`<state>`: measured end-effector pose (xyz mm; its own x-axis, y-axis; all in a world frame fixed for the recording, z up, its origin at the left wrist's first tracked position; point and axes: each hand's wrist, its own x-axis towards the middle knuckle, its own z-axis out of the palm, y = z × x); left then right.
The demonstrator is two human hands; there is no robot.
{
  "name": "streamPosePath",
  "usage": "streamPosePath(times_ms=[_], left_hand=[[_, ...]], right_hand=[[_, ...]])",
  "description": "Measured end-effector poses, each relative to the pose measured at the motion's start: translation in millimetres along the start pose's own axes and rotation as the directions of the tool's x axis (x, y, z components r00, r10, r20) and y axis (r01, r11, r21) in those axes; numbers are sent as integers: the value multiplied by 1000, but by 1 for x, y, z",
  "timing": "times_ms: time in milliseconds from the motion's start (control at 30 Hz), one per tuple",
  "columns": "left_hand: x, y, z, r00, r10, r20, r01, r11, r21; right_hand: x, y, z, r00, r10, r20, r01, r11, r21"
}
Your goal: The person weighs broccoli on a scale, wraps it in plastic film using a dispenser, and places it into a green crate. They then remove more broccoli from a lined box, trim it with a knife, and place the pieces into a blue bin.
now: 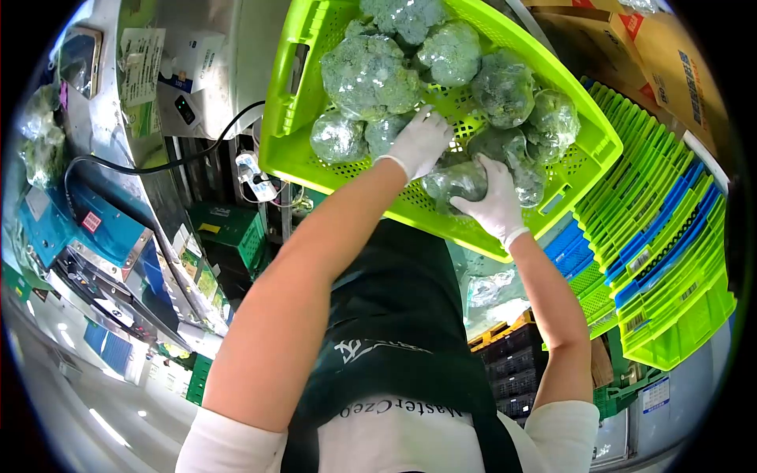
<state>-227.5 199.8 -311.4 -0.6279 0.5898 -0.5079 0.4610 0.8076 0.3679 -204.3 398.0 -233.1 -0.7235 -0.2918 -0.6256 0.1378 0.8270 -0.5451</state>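
Observation:
Plastic-wrapped heads of broccoli (371,79) fill much of a bright green basket (285,130). Both of my hands wear white gloves and reach into it over the near side. My left hand (424,142) holds nothing; its fingers stretch over the perforated basket floor, beside a small wrapped broccoli (384,132). At the near right, my right hand (498,197) has thumb and fingers around another wrapped broccoli (457,180), whose film shines under the light. More wrapped heads (505,88) lie along the basket's right side, close to my right hand.
Nested green and blue baskets (654,229) stand in a tall stack at right, with cardboard boxes (631,55) behind. On the left are a metal counter (102,134), a black cable (158,169) and a blue machine (98,225). A dark green crate (233,232) sits lower.

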Motion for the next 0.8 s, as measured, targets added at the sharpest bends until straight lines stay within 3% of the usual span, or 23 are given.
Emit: streamPosePath(times_ms=[33,100,167,233,300,333,367,433,467,500,533,567,633,733,767,800], left_hand=[[-8,-6,-2,999,29,-23,-30,998,-57],[-20,-19,2,991,70,-114,-88,983,-161],[-24,-24,2,986,87,-139,-108,982,-152],[-20,-21,0,994,67,-91,-78,990,-122],[-12,-11,-3,999,16,-41,-17,999,-32],[-11,-7,-4,1000,-12,-16,12,1000,14],[-13,-3,-5,998,5,-55,2,991,136],[-19,9,-1,989,126,-77,-123,991,49],[-22,16,2,978,187,-92,-188,982,5],[-22,28,4,987,158,-35,-161,979,-124],[-20,41,-9,987,105,122,-72,965,-251],[-17,56,0,986,29,164,19,959,-282],[-8,81,17,973,-98,210,157,944,-291],[7,87,33,925,-273,265,346,894,-284],[8,86,31,920,-285,268,370,858,-356],[11,77,29,918,-236,320,362,828,-429]], right_hand=[[-9,6,2,999,41,-8,-39,987,157],[-23,12,1,999,11,-50,-3,989,149],[-38,21,3,997,1,-80,14,984,179],[-56,40,14,984,161,-82,-102,873,477],[-71,50,9,942,334,45,-253,613,749],[-77,48,5,903,426,51,-295,530,795],[-83,54,5,886,453,100,-254,294,921],[-95,75,8,853,476,214,-152,-166,974],[-103,81,9,889,450,84,-136,85,987],[-110,87,10,920,390,-34,-105,330,938],[-113,85,7,944,300,-134,-59,554,830],[-113,77,6,934,257,-247,24,646,763],[-110,70,3,882,424,-205,7,424,906],[-98,62,0,823,557,-110,67,97,993],[-98,70,2,820,568,-75,57,49,997],[-101,75,1,847,529,52,74,-215,974]])
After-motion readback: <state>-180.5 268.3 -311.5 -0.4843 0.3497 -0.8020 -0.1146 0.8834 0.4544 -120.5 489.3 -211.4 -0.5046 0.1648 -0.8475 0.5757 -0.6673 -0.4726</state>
